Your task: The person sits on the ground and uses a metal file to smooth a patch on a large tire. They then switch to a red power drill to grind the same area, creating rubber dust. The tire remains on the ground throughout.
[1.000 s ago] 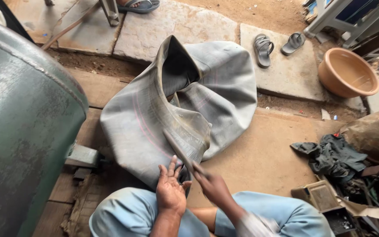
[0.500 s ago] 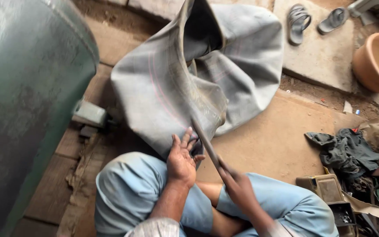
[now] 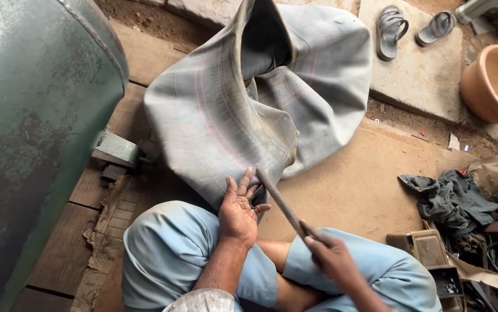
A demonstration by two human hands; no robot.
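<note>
A large grey rubber inner tube, limp and folded, lies on the ground in front of me. My left hand presses flat on its near edge, fingers spread. A long thin metal rasp runs diagonally from the tube's edge down to my right hand, which is closed around its lower end. The rasp's tip rests on the tube beside my left fingers. My knees in light blue trousers frame both hands.
A big green metal tank fills the left side. A pair of sandals lies on a stone slab, next to a tan basin at the right. Dark rags and a cluttered tool box sit at the lower right.
The view has swung closer and leftward over the tube. My right hand has drawn the rasp back toward me, and my left hand stays pressed on the tube's edge.
</note>
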